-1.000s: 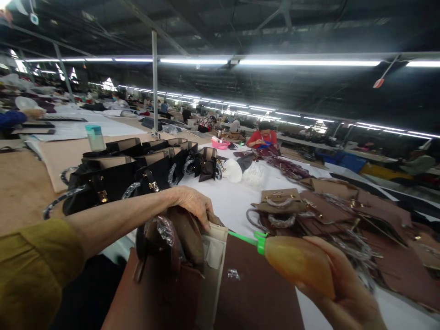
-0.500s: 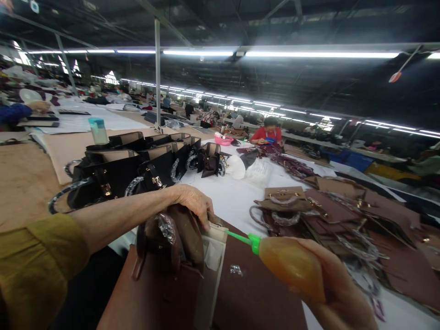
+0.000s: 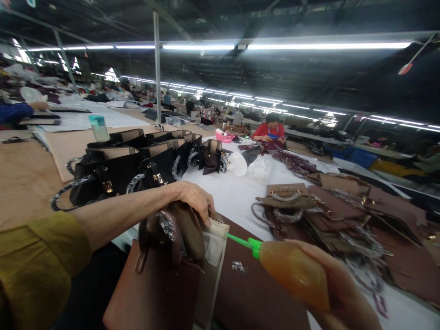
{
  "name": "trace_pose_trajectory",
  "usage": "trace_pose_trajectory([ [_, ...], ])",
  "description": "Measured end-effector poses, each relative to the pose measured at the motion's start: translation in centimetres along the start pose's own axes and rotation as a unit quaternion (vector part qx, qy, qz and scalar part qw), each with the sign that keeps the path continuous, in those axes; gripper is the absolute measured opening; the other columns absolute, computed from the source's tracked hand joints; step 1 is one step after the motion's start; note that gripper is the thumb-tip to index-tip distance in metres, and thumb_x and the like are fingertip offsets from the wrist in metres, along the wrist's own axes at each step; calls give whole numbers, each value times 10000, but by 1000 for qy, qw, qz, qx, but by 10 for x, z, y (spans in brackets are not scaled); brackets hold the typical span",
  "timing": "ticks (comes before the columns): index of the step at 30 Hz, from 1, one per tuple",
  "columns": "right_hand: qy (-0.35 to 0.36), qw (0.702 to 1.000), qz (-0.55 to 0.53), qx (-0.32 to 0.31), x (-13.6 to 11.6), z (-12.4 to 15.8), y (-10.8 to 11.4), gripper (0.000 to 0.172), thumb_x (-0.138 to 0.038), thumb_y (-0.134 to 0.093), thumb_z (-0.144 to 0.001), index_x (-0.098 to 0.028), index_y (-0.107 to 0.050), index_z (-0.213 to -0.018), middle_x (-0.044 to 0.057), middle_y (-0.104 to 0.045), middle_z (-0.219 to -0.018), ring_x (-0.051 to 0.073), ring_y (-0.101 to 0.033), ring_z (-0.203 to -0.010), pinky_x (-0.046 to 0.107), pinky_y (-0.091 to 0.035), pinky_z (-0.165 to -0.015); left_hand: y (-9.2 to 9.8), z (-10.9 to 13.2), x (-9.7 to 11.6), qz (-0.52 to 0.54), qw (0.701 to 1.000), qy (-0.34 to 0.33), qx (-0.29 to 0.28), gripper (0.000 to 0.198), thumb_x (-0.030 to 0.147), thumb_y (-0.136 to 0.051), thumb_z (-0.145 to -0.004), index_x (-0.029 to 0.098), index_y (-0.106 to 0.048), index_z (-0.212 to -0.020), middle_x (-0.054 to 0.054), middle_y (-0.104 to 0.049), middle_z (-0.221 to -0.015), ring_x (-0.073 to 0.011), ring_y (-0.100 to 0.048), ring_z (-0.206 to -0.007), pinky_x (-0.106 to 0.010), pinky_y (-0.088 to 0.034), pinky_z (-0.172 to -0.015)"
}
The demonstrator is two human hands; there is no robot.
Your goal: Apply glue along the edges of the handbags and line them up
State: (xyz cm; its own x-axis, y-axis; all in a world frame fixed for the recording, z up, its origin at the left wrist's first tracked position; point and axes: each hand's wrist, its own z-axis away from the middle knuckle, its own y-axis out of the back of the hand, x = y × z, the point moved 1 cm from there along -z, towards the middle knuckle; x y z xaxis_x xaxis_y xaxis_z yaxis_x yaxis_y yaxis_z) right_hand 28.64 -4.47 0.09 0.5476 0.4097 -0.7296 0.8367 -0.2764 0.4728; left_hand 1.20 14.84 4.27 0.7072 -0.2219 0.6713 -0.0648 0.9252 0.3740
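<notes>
the white tabletop (image 3: 237,197) carries the brown handbag (image 3: 161,288) at its near edge, upright and open at the top. beyond the brown handbag and to its left stands a row of black bags (image 3: 137,165); beyond it to the right lies a pile of brown bag pieces (image 3: 326,211), and far behind it a person in red (image 3: 270,130) sits at work. the left hand (image 3: 192,197) is curled over the brown handbag's top rim, fingers hooked down onto the beige lining panel (image 3: 215,247), with the plastic-wrapped handle (image 3: 167,227) folded under the wrist. just right of the brown handbag the right hand (image 3: 343,298) is closed around the belly of an orange squeeze bottle (image 3: 292,275), whose green nozzle (image 3: 240,240) points at the lining panel and almost touches it. the bag looks light and empty, its walls fairly stiff while the lining is floppy, so the rim or the handle seems the firmest place to hold. the bottle looks soft and would give under pressure, so a light grip at its widest part seems best.
</notes>
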Motion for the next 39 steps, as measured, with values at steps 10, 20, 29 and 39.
trace_pose_trajectory([
  [10,47,997,37,-38,-3,-4,0,527,-288,-667,-777,-308,-463,-1262,22,-587,-1221,193,-601,-1047,175,-454,-885,0,3,2,4,1000,14,-2,388,321,-698,-568,133,-702,-908,-13,-699,-725,-165,-592,-625,-238,-500,-571],
  [20,-98,991,-81,49,-14,-15,-10,482,-404,-735,-694,-322,-534,-1124,-14,-643,-1018,168,-640,-810,166,-510,-678,0,2,7,-10,1000,2,1,410,313,-678,-602,128,-695,-967,-34,-717,-801,-171,-607,-641,-242,-503,-577],
  [29,-138,984,-103,38,1,-11,-8,474,-400,-743,-673,-343,-553,-1103,-49,-624,-1005,140,-604,-858,123,-473,-735,4,1,9,-68,997,-36,23,457,294,-650,-646,138,-671,-1075,-41,-710,-954,-189,-622,-780,-257,-508,-701],
  [39,-65,997,-41,-17,15,-12,-5,453,-356,-696,-743,-320,-509,-1154,-23,-643,-975,146,-649,-777,132,-510,-655,5,-3,6,-40,997,-66,-3,419,250,-634,-655,133,-673,-1055,-21,-709,-965,-183,-612,-815,-231,-493,-716],
])
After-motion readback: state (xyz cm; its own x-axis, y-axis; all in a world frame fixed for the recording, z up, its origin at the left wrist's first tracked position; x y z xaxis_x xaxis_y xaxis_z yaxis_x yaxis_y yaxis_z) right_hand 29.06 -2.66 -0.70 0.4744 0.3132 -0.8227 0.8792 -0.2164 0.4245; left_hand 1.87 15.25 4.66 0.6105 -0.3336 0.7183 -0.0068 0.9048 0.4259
